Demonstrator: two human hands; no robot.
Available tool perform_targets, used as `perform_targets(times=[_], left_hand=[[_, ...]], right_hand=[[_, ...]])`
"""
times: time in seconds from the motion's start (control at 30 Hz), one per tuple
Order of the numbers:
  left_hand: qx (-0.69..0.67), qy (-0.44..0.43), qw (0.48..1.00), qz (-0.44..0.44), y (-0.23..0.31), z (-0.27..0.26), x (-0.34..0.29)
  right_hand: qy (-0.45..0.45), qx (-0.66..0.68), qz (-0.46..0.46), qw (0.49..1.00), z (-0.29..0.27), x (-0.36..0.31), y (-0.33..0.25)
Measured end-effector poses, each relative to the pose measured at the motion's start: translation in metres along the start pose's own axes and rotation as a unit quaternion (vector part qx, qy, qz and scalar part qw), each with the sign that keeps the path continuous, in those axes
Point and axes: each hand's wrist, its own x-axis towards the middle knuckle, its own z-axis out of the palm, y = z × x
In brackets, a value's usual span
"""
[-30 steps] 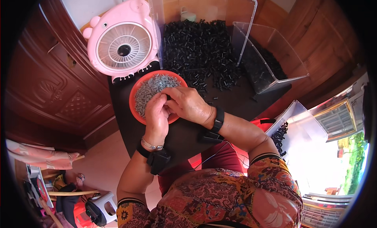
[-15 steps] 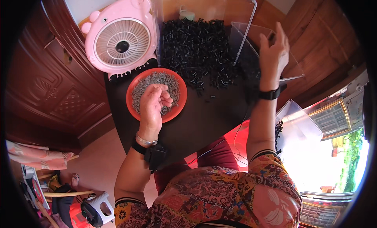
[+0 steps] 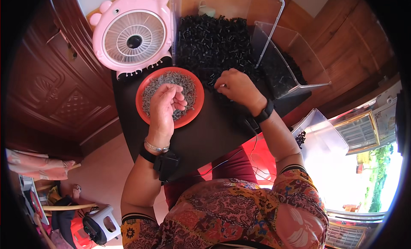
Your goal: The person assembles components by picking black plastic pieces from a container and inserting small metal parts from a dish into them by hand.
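An orange-red bowl (image 3: 200, 104) of small grey pieces (image 3: 186, 92) stands on the dark tabletop (image 3: 197, 142). My left hand (image 3: 165, 103) is over it, fingers curled in with the thumb against them; whatever they hold is hidden. At the near edge of a heap of small black cylindrical parts (image 3: 216, 41), my right hand (image 3: 237, 88) has its thumb and fingertips pinched together, and I cannot make out what is between them.
A pink animal-shaped fan (image 3: 132, 41) stands behind the bowl. Clear plastic walls (image 3: 274, 32) flank the heap, and a clear bin (image 3: 295, 84) with black parts lies to its right. Another clear bin (image 3: 321, 133) sits low at the right. A thin cable (image 3: 220, 165) crosses my lap.
My right hand has swung left and nearer, from above the clear bin at the right to the heap's near edge, and its fingers have closed. My left hand stays over the bowl.
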Motion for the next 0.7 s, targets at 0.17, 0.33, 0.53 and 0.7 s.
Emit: perform_targets(times=[0.17, 0.33, 0.53, 0.7], left_hand=[[-0.003, -0.001, 1.0, 0.001, 0.001, 0.0, -0.001], [-0.004, 0.0, 1.0, -0.004, 0.001, 0.0, 0.0], [-0.002, 0.001, 1.0, -0.008, 0.001, 0.0, 0.001], [0.0, 0.002, 1.0, -0.009, 0.001, -0.003, 0.002]], right_hand=[[-0.007, -0.05, -0.001, 0.999, 0.013, 0.002, -0.001], [-0.018, -0.153, -0.008, 0.988, 0.014, 0.002, -0.002], [0.018, -0.174, -0.013, 0.984, 0.025, 0.003, 0.012], [0.0, -0.047, 0.046, 0.998, 0.005, 0.011, 0.003]])
